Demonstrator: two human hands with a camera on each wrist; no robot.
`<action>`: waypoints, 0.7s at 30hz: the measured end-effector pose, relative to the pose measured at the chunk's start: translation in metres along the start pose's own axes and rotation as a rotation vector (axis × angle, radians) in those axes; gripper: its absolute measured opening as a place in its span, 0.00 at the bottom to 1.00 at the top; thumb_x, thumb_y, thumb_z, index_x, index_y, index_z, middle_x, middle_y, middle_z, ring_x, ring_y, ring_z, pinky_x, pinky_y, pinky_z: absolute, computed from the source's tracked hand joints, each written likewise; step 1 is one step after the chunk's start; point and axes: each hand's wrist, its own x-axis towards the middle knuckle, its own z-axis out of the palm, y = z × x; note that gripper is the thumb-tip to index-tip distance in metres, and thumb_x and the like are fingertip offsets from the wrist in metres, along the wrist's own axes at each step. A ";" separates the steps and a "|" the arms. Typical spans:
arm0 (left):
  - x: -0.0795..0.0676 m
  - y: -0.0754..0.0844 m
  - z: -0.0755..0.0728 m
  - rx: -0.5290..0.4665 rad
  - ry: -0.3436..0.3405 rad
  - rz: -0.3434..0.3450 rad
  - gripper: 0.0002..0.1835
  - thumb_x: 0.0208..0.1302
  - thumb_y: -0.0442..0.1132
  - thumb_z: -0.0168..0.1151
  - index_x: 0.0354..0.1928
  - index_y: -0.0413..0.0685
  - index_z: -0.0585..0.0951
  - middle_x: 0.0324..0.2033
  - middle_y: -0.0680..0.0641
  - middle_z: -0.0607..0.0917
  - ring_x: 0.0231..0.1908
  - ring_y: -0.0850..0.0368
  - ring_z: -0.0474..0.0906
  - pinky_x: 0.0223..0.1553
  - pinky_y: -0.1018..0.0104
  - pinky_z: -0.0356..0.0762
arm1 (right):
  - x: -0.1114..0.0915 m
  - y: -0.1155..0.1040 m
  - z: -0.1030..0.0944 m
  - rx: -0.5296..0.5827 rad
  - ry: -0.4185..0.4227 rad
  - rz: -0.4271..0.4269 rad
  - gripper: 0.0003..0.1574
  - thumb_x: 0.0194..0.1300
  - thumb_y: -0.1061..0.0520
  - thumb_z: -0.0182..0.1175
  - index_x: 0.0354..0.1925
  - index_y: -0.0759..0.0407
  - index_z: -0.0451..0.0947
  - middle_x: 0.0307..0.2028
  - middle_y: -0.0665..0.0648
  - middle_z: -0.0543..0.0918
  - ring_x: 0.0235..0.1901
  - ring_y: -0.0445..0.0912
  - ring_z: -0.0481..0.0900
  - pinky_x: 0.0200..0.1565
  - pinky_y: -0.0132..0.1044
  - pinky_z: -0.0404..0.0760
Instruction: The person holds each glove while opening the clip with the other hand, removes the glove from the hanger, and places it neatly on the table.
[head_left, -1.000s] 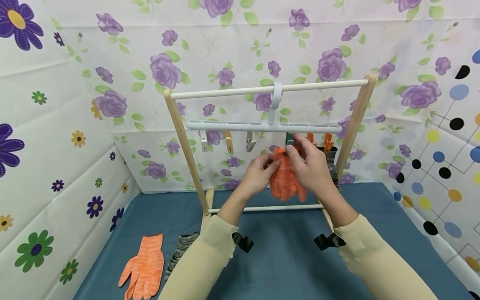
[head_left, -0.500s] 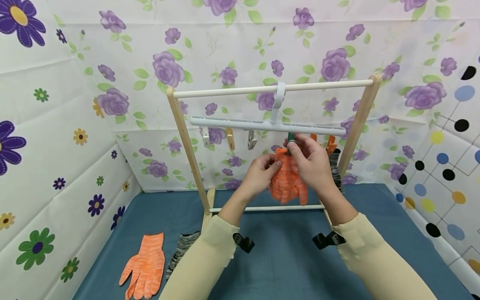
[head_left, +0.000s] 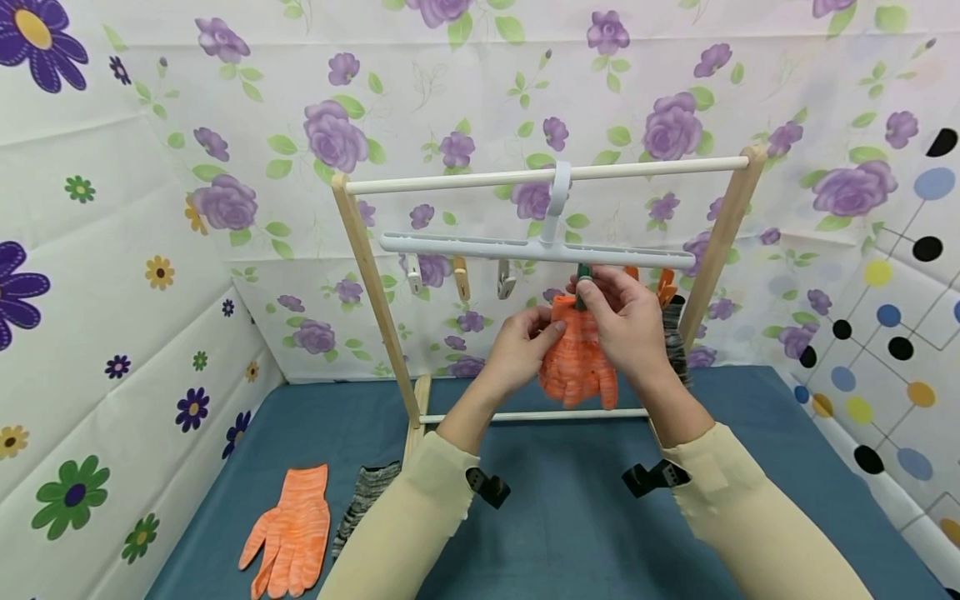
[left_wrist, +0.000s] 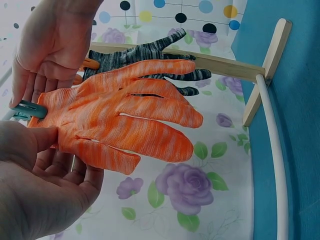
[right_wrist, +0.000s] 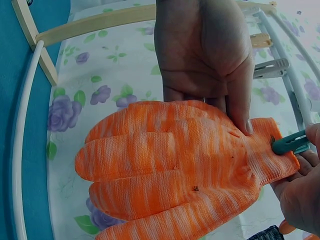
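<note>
An orange knit glove (head_left: 573, 358) hangs fingers down below the white hanger (head_left: 480, 247). My left hand (head_left: 517, 346) pinches its side near the cuff, thumb in front. With thumb and fingers, my right hand (head_left: 630, 321) grips a green clothespin (right_wrist: 290, 143) on the hanger. The clothespin's tips lie over the glove's cuff (right_wrist: 272, 160) in the right wrist view. Beyond the right hand, a black-and-grey glove (left_wrist: 122, 59) hangs from orange clothespins (head_left: 665, 287), partly hidden in the head view.
A wooden stand (head_left: 375, 300) with a white top rod (head_left: 450, 182) carries the hanger. White, tan (head_left: 461, 279) and grey (head_left: 506, 279) clothespins hang at its left. Another orange glove (head_left: 292, 529) and a black-and-grey knit piece (head_left: 366, 500), partly behind the left sleeve, lie on the blue table.
My right thumb has shifted slightly up along the green clothespin, whose lower end now overlaps the cuff. My left hand keeps its pinch on the glove. The head view has drifted a little.
</note>
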 end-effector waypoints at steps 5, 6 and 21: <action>-0.001 0.001 0.000 0.002 0.011 -0.001 0.12 0.82 0.41 0.59 0.55 0.40 0.83 0.43 0.45 0.86 0.40 0.55 0.82 0.39 0.65 0.82 | 0.000 0.000 0.001 -0.013 0.031 -0.017 0.24 0.81 0.49 0.61 0.66 0.62 0.81 0.53 0.62 0.88 0.53 0.47 0.85 0.55 0.32 0.82; -0.001 0.001 0.001 0.005 0.012 -0.002 0.12 0.82 0.41 0.59 0.55 0.40 0.83 0.43 0.45 0.86 0.39 0.55 0.82 0.39 0.65 0.82 | 0.000 0.001 0.001 -0.011 0.034 -0.021 0.24 0.81 0.50 0.61 0.65 0.62 0.81 0.52 0.62 0.88 0.53 0.47 0.86 0.54 0.32 0.82; -0.005 0.001 0.000 0.021 0.008 -0.002 0.12 0.82 0.41 0.60 0.55 0.40 0.82 0.43 0.45 0.86 0.40 0.54 0.82 0.41 0.65 0.82 | 0.001 0.000 0.002 0.047 0.066 -0.042 0.21 0.80 0.53 0.63 0.62 0.63 0.83 0.49 0.64 0.89 0.51 0.49 0.87 0.53 0.33 0.84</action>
